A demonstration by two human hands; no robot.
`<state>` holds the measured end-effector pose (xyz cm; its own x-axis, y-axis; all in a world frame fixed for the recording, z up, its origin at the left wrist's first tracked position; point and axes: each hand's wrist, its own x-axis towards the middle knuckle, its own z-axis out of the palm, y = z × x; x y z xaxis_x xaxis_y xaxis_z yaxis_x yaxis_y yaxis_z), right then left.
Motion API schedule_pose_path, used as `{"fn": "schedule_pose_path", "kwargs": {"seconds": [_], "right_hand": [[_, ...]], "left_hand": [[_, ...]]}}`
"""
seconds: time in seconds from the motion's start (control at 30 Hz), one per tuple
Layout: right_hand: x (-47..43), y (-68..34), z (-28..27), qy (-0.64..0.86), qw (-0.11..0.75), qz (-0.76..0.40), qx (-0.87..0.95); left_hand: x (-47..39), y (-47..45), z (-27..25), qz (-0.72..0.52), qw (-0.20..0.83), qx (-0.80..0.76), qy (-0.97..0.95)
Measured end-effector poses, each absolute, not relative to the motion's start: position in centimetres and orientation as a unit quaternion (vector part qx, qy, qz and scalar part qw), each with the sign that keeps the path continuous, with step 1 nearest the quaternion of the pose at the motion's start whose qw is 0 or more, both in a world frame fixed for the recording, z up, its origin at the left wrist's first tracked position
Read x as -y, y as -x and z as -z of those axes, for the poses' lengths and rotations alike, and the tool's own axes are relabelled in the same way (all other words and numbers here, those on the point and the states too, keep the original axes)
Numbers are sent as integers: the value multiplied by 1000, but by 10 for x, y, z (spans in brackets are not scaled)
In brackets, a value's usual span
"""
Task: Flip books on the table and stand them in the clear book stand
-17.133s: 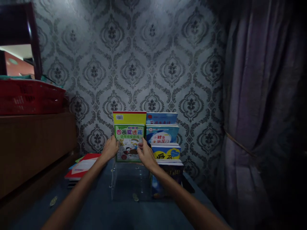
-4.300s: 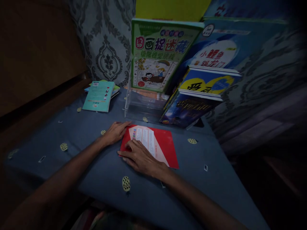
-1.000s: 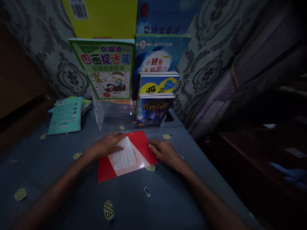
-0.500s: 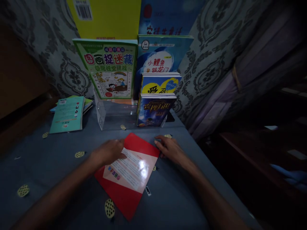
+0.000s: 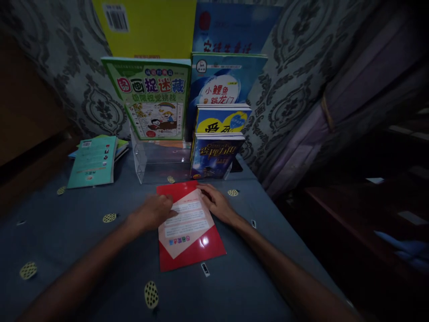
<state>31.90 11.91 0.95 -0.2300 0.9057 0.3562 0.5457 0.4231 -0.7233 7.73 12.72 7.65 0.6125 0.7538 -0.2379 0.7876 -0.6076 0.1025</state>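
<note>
**At the centre of the frame, a red book point(image 5: 190, 227) lies flat between two hands**

Seen from the head, the book rests back cover up on a dark blue tablecloth point(image 5: 114, 286), its printed text upside down to the viewer. The left hand point(image 5: 157, 212) lies over its left edge with fingers curled, hiding part of the cover; whether it grips or only presses, I cannot tell. The right hand point(image 5: 217, 205) touches the upper right edge, fingers bent and close together; any pinch beneath is hidden. The hands are apart, with the cover between them.

Just beyond the book's far edge, a clear stand point(image 5: 136, 161) blocks the way toward the wall. On its left side, a green book point(image 5: 154, 98) leans in front of a yellow book point(image 5: 150, 27). On its right, a dark blue book point(image 5: 214, 156) stands lowest, with more covers stepping up behind.

Left of the stand, a teal book point(image 5: 92, 163) tops a small pile point(image 5: 120, 150). A dark flat object point(image 5: 237, 165) shows behind the stand's lower right corner. Patterned wallpaper point(image 5: 288, 76) fills the background, and a tied curtain point(image 5: 301, 143) hangs at right. Far right is too dark to read.
</note>
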Motion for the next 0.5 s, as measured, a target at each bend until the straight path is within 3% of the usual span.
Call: {"fn": "schedule_pose_path", "kwargs": {"seconds": [0.2, 0.5], "right_hand": [[-119, -319, 3, 491, 419, -244, 723], [-114, -313, 3, 504, 454, -284, 678]], "left_hand": [[-129, -80, -73, 84, -8, -427, -900], [-155, -101, -52, 9, 27, -343, -939]]}}
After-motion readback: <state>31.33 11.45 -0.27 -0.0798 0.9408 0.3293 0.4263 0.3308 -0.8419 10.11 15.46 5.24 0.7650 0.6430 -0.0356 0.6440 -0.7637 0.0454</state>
